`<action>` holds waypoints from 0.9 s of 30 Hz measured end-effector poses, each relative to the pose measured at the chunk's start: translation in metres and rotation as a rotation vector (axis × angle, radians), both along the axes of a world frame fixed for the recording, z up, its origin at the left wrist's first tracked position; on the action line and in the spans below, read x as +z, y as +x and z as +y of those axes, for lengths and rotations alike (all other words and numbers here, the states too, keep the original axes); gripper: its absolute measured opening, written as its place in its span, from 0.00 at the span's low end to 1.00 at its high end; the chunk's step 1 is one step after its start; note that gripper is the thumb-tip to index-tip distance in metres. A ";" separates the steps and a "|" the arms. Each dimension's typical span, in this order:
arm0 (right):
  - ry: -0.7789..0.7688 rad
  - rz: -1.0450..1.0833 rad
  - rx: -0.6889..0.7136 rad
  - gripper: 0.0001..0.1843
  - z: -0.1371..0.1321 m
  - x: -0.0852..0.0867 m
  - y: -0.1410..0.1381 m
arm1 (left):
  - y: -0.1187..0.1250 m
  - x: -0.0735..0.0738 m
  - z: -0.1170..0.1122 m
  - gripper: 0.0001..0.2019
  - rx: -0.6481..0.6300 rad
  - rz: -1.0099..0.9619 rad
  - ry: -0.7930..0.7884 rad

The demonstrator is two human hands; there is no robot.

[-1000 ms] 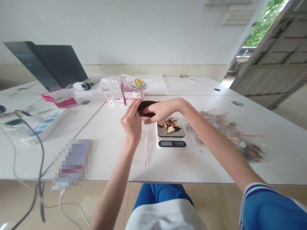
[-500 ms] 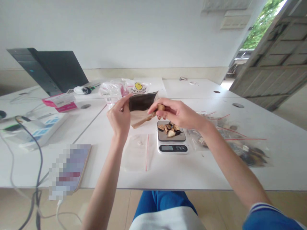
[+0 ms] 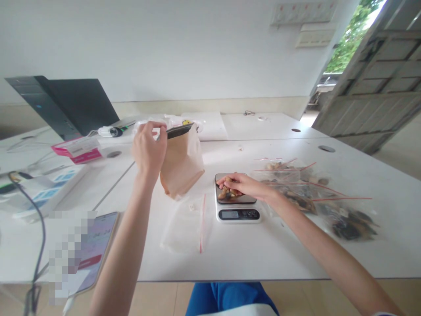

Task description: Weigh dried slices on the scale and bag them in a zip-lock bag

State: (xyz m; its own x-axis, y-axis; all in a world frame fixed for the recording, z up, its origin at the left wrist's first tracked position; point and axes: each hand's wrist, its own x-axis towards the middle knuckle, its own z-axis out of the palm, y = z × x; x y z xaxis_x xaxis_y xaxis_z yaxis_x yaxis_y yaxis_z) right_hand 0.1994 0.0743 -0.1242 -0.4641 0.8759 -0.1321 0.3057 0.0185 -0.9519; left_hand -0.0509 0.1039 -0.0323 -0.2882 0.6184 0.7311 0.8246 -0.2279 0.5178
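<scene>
The dried brown pieces point(image 3: 226, 194) sit on the plate of the kitchen scale point(image 3: 238, 214), partly under the fingers of the right hand point(image 3: 241, 183). That grip is curled over them from three o'clock; I cannot tell whether it is pinching some or only resting on them. The left grip is closed — the left hand point(image 3: 149, 151) pinches the rim of a brown paper bag point(image 3: 184, 162), at ten o'clock from the scale, its mouth up.

To do this step well, I'd let the pieces down gently near the plate's centre, clear of its edges, then lift the fingers fully away before reading the display, since any touch would likely add to the weight. Keeping the bag off the plate seems wise too.

Hidden: the right hand covers part of the pile, so its count is unclear; the display figures are too small to read; the paper bag's inside is out of sight. On the desk point(image 3: 250, 259), a flat zip bag point(image 3: 182, 228) lies at eight o'clock, filled zip bags point(image 3: 353, 224) toward three — the right forearm crosses some. A phone point(image 3: 100, 250) beyond eight is partly pixelated.
</scene>
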 end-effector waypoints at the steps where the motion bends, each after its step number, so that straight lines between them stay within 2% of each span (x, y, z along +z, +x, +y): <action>1: -0.001 -0.019 -0.008 0.15 0.000 0.001 0.000 | -0.001 -0.002 0.000 0.10 -0.003 0.007 0.061; 5: 0.009 -0.009 -0.064 0.13 -0.002 0.008 -0.002 | 0.004 -0.013 -0.007 0.12 -0.003 0.066 0.312; 8: 0.043 -0.029 -0.092 0.13 -0.002 0.011 -0.001 | 0.025 -0.042 -0.028 0.14 -0.053 0.123 0.445; 9: 0.059 -0.040 -0.092 0.15 -0.002 0.011 0.000 | 0.035 -0.056 -0.037 0.13 -0.167 0.179 0.392; 11: 0.096 -0.052 -0.097 0.18 -0.002 0.010 0.002 | 0.058 -0.088 -0.054 0.11 -0.434 0.225 0.133; 12: 0.115 -0.059 -0.104 0.18 -0.002 0.008 0.003 | 0.068 -0.104 -0.061 0.10 -0.528 0.182 -0.013; 14: 0.150 -0.068 -0.114 0.18 -0.002 0.003 0.005 | 0.086 -0.131 -0.068 0.13 -0.643 0.028 -0.232; 16: 0.172 -0.034 -0.093 0.16 -0.002 -0.002 0.007 | 0.096 -0.146 -0.069 0.17 -0.676 -0.046 -0.324; 18: 0.199 0.043 -0.060 0.16 -0.002 -0.007 0.008 | 0.099 -0.150 -0.066 0.15 -0.677 -0.052 -0.347; 22: 0.245 0.163 -0.044 0.19 -0.007 -0.009 0.014 | 0.095 -0.145 -0.060 0.10 -0.691 -0.118 -0.381; 27: 0.255 0.184 -0.193 0.18 -0.025 -0.009 0.032 | 0.089 -0.139 -0.059 0.10 -0.675 -0.378 -0.573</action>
State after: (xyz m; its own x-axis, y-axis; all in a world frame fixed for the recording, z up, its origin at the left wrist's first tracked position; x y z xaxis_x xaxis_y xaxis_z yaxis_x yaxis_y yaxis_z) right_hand 0.2316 0.0496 -0.1335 -0.2831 0.9435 0.1722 0.1513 0.2212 -0.9634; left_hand 0.0386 0.0444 -0.1710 0.1043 0.9746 0.1980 0.3679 -0.2228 0.9028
